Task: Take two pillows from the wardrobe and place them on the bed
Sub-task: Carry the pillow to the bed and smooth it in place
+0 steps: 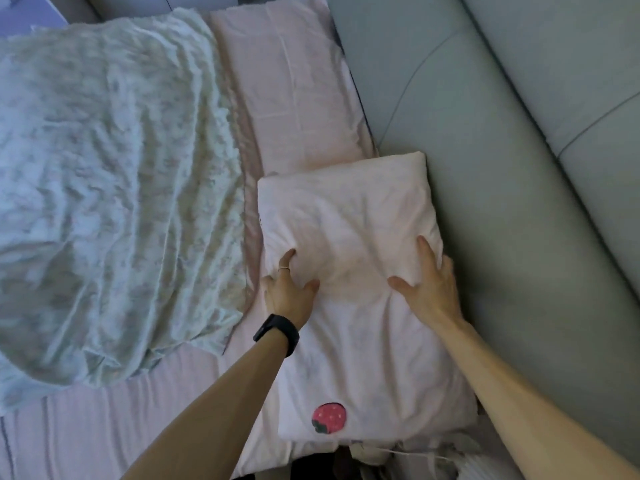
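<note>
From the head camera, a pale pink pillow [349, 271] is lying flat on the bed [104, 427], its right long edge touching the grey-green padded headboard [502, 202]. A red strawberry patch [329, 418] is showing on the pillow near its nearer end. Both hands are resting on the pillow's top. The left hand [289, 289] is pressing down with fingers spread, and its forefinger, wearing a thin ring [284, 269], is digging into a fold of the cover near the pillow's left edge; whether it is gripping cloth or only pushing cannot be told. A black band [277, 334] is sitting on the left wrist. The right hand [429, 282] is lying open and flat, fingers splayed, pressing the right side of the pillow close to the headboard. Beyond the pillow, a second pink pillow [287, 81] is lying flat along the headboard, its near end just touching the first. To the left, a rumpled white fuzzy blanket [110, 185] is spreading over the pink sheet, its edge just beside both pillows. Some crumpled cloth at the bottom edge is too dim to identify.
</note>
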A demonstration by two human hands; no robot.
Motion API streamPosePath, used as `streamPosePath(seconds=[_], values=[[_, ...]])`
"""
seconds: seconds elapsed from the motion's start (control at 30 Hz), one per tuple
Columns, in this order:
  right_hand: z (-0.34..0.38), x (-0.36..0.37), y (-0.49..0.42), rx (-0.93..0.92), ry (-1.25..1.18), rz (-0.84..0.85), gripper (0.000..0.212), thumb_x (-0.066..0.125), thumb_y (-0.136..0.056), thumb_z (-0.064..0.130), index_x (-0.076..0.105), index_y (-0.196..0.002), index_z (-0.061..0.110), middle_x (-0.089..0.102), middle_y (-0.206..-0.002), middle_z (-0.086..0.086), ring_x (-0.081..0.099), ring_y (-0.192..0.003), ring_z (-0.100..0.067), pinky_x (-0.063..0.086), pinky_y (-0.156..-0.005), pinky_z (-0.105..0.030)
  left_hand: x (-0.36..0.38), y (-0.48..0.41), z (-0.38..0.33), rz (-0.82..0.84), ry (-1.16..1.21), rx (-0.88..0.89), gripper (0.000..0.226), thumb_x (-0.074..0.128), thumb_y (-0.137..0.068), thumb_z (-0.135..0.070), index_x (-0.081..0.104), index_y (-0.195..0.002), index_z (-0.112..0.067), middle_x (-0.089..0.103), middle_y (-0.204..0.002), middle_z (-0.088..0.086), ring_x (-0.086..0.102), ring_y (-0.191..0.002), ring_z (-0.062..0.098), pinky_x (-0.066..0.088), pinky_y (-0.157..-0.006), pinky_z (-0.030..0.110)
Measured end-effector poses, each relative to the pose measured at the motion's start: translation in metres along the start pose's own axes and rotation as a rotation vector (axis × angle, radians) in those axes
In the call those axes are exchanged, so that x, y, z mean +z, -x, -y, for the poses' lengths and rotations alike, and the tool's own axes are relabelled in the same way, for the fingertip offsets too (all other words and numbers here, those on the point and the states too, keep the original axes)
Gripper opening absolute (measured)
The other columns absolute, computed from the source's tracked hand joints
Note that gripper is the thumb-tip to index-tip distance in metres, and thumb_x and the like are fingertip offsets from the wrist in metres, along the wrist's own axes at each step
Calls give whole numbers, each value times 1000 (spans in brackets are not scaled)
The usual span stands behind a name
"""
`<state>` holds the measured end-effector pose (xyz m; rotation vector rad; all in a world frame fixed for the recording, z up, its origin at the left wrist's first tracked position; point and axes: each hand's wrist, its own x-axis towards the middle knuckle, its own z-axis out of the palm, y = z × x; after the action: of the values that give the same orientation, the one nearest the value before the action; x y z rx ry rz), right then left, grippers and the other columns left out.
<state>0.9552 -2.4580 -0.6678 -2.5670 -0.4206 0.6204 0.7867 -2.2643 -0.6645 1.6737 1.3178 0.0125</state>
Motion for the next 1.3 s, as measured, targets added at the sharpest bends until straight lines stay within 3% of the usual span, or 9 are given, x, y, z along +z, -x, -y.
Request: streamPosePath(seconds=[0.2, 0.43, 0.53, 0.63, 0.73, 0.83, 0.93, 1.17, 1.3], values=[[-33, 30, -70, -60, -87, 79, 97, 80, -83, 46, 21, -160, 38, 25, -158, -16, 35, -144, -35, 29, -118, -36, 41, -41, 25, -19, 86, -40, 70, 69, -89, -32, 32, -146, -47, 35, -123, -4, 49, -84, -1, 40, -73, 15], [-49, 47, -99, -81, -125, 56, 100, 83, -78, 48, 26, -159, 36, 32, -158, -14, 39, -143, -31, 28, -108, -26, 52, -56, 33, -143, 104, 59, 54, 63, -94, -25, 42, -141, -43, 34, -123, -10, 47, -89, -9, 33, -79, 7], [-42, 50, -99, -97, -179, -37, 97, 83, -77, 49, 30, -157, 34, 35, -157, -11, 40, -142, -28, 26, -107, -23, 50, -57, 23, -240, 81, 93, 50, 61, -95, -28, 43, -140, -43, 34, -127, -8, 48, -105, 6, 37, -86, 17], [-37, 58, -104, -115, -184, -16, 95, 80, -79, 53, 29, -157, 38, 31, -159, -10, 38, -143, -28, 27, -110, -26, 47, -63, 24, -246, -52, 57, 53, 57, -97, -37, 37, -145, -43, 31, -148, 6, 40, -132, 20, 36, -96, 24], [-35, 61, -105, -39, 17, 63, 93, 69, -84, 64, 24, -160, 35, 17, -165, -17, 28, -146, -43, 24, -120, -45, 45, -63, 34, -123, -368, -70, 65, 45, -98, -53, 19, -156, -41, 11, -161, 17, 15, -149, 36, 21, -120, 46], [-29, 70, -85, -227, 205, -196, 81, 55, -92, 66, 34, -158, 25, 18, -167, -20, 27, -146, -48, 26, -117, -58, 55, -55, 46, -189, -597, 162, 73, 39, -96, -63, 8, -158, -40, -5, -167, 10, -5, -153, 34, -3, -121, 55], [-41, 92, -60, -487, 282, -259, 72, 45, -94, 66, 35, -157, 32, 18, -170, -7, 21, -154, -34, 25, -117, -54, 84, -47, 64, -151, -659, 487, 71, 36, -95, -66, 9, -157, -44, -4, -169, 1, -9, -154, 31, -3, -121, 58], [-74, 123, -88, -288, 400, 106, 76, 20, -90, 79, 1, -158, 52, -12, -171, 12, -10, -157, -13, 3, -125, -57, 109, -84, 104, -25, -762, 422, 67, 16, -93, -76, -7, -152, -55, -20, -164, -19, -21, -152, 21, -2, -113, 74], [-73, 116, -71, -335, 339, 2, 78, 31, -91, 76, 14, -160, 45, -1, -173, 5, -2, -159, -18, 7, -125, -58, 107, -72, 105, -77, -771, 455, 68, 14, -94, -74, -3, -155, -49, -15, -167, -13, -16, -153, 23, 0, -114, 73]])
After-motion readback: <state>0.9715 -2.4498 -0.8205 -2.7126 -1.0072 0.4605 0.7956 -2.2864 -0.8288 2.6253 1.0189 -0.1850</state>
